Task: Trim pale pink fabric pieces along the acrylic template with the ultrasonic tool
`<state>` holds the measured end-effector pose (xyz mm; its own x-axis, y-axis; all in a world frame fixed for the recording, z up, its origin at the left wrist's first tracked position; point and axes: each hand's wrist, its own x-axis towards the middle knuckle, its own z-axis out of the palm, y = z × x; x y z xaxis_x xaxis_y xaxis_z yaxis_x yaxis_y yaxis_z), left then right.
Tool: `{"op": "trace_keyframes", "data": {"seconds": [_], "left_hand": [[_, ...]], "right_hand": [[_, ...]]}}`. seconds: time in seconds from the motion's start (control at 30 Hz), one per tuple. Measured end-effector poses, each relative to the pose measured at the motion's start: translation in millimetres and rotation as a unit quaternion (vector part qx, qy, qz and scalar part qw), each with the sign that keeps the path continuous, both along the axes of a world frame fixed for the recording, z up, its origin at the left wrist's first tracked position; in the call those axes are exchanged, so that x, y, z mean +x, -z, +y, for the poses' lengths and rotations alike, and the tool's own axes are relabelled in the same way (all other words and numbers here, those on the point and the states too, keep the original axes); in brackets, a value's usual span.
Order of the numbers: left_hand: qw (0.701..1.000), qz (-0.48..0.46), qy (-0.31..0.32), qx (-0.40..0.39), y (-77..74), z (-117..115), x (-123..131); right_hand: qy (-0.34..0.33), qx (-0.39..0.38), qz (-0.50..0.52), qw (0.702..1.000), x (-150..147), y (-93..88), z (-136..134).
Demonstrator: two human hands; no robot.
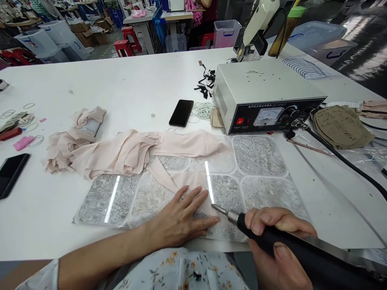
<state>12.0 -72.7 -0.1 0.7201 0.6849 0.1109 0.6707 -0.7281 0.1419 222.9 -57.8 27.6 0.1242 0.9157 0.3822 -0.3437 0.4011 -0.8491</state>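
Note:
My left hand (189, 215) lies flat with its fingers spread, pressing a small pale pink fabric piece (193, 180) onto a grey stone-patterned mat (263, 193). In my right hand (278, 233) is a black handheld ultrasonic welding tool (250, 229), the fingers wrapped round its body. Its metal tip points left and is close to the fabric's right edge, near my left thumb; I cannot tell whether it touches. Just beyond, a heap of pale pink fabric strips (121, 153) stretches across the mat's far side. Part of the small piece is hidden under my left hand.
A grey ultrasonic generator box (269, 92) stands at the back right, with a black cable (347, 157) running right. A phone (181, 112) lies beside pale elastic loops (203, 110). Another phone (13, 173) sits at the left. Brown templates (341, 127) lie right of the box.

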Motion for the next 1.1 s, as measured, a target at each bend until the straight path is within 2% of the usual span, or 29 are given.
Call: {"op": "trace_keyframes", "data": {"seconds": [0.43, 0.77, 1.1], "left_hand": [[1.000, -0.011, 0.000, 0.008, -0.3, 0, 0], [1.000, -0.017, -0.005, 0.004, 2.4, 0, -1], [1.000, -0.025, -0.008, 0.010, 2.8, 0, -1]], "right_hand": [[-0.009, -0.003, -0.037, 0.999, 8, 11.9, -6], [-0.003, 0.019, -0.020, 1.000, -1, -0.1, 3], [-0.014, 0.022, -0.021, 0.999, -2, 11.8, 5]]}}
